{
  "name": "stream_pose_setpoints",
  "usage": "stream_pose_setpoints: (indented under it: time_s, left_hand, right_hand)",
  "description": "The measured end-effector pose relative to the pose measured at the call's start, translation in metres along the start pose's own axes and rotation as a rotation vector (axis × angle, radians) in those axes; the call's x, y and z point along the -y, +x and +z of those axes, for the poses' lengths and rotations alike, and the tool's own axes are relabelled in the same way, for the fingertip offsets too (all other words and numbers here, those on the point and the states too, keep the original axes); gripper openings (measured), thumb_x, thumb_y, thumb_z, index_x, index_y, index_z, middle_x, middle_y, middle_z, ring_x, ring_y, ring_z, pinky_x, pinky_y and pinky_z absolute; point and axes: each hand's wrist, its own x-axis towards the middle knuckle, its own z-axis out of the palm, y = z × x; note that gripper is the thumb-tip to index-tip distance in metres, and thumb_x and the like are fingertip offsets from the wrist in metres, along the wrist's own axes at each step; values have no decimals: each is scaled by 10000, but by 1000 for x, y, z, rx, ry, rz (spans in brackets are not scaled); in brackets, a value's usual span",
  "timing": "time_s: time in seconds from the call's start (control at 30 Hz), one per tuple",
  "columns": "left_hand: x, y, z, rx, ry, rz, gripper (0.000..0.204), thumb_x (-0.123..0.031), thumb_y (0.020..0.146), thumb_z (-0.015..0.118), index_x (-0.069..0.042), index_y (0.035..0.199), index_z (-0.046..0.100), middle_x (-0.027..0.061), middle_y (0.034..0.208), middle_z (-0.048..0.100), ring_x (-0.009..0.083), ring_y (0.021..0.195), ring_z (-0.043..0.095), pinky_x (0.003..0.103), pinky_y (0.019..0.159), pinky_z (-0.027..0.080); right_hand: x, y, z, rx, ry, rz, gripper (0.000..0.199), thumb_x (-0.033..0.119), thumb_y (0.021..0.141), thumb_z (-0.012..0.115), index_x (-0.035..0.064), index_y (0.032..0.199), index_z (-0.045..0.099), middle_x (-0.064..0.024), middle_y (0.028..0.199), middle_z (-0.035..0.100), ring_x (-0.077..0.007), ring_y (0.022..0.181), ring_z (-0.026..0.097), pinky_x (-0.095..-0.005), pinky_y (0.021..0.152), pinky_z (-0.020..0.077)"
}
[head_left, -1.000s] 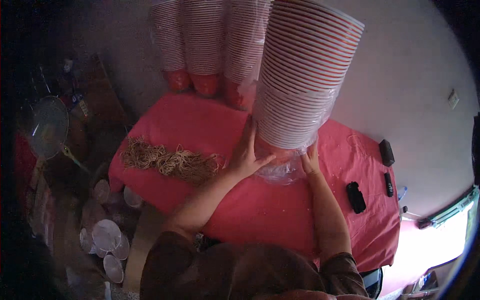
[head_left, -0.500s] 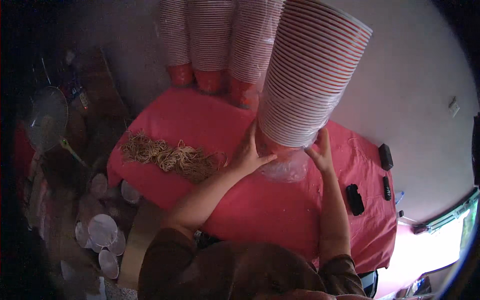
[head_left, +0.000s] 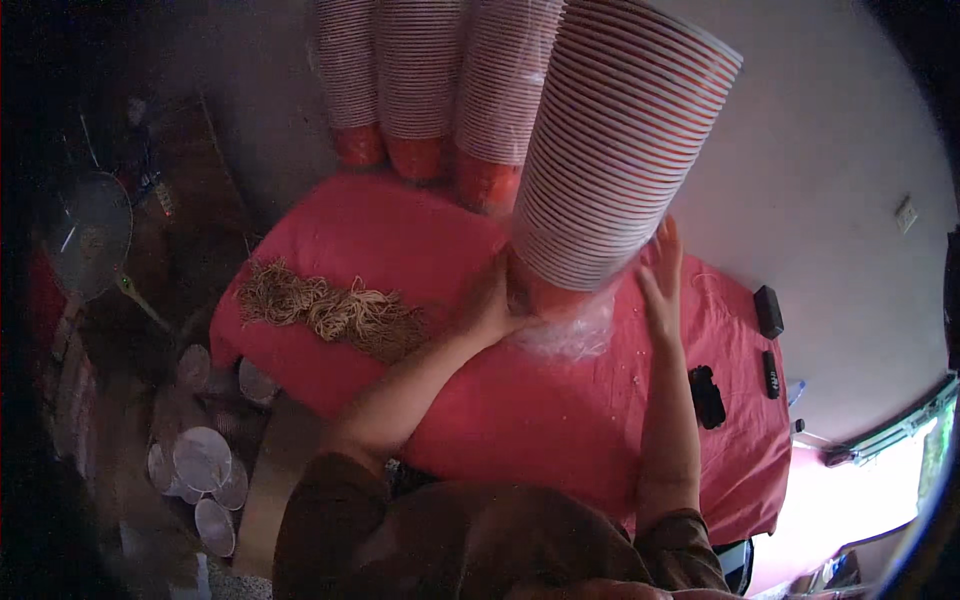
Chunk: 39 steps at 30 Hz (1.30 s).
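Observation:
A tall stack of red cups with white rims (head_left: 625, 140), nested in clear plastic wrap, leans slightly right over the table in front of me. My left hand (head_left: 490, 305) presses round its lower left side, the fingers partly hidden behind it. Along the lower right side, my right hand (head_left: 663, 285) has its fingers stretched up and thumb apart, close to the wrap; I cannot tell whether it touches. Crumpled clear plastic (head_left: 570, 335) bunches below the bottom cup on the red tablecloth (head_left: 540, 430).
Three more wrapped cup stacks (head_left: 420, 90) stand at the table's back edge. A bundle of tan string (head_left: 335, 310) lies on the left. At the right are a black case (head_left: 707, 397), a black block (head_left: 768, 312) and a remote-like object (head_left: 770, 374). Pale round discs (head_left: 203, 459) sit low at left.
My right hand has slid up and outward from the stack's base, its fingers straightening. The left hand stays at the lower left side. The stack has barely moved.

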Motion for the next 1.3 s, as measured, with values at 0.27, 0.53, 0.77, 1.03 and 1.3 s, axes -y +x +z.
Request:
stream_pose_setpoints:
  time_s: [0.27, 0.53, 0.77, 1.03, 1.3]
  left_hand:
    - [35, -10, 11, 86, 211, -56, 897, -370, 549, 817, 8, 1247, 400, 258, 1333, 354, 409, 1242, 342, 471, 1015, 315]
    - [80, -5, 9, 362, -115, -424, 1018, -437, 651, 734, -24, 1409, 194, 221, 1447, 209, 378, 1344, 183, 444, 1071, 233]
    - [-14, 25, -31, 19, -741, -545, 1055, -333, 760, 714, -22, 1432, -38, 183, 1485, 103, 278, 1364, 165, 389, 1095, 207]
    - [-14, 10, 3, 59, -536, -87, 1166, -282, 696, 792, 16, 1412, -79, 206, 1472, 101, 274, 1375, 124, 398, 1111, 157]
    - [-2, 10, 16, 94, -777, 82, 1475, -566, 483, 824, 20, 1382, -187, 197, 1484, 1, 286, 1382, 41, 414, 1113, 133]
  right_hand:
    - [-40, -10, -5, 235, -64, 247, 1041, 96, 678, 794, 53, 1438, 85, -153, 1428, 306, -269, 1305, 320, -395, 1070, 287]
    - [-104, -39, -9, 474, -319, 504, 938, 215, 611, 838, 42, 1358, 298, -159, 1308, 482, -269, 1229, 442, -377, 1032, 357]
    - [-65, -38, -6, 447, -549, 556, 837, 216, 619, 832, 44, 1306, 385, -143, 1248, 541, -268, 1180, 491, -375, 963, 418]
    - [-39, -12, -46, 438, -541, 452, 688, 168, 678, 797, 40, 1260, 453, -123, 1204, 564, -253, 1082, 540, -378, 934, 438]
    - [142, 99, -7, -208, -915, -549, 305, 152, 801, 680, 27, 1052, 558, -147, 1091, 571, -259, 983, 569, -351, 843, 466]
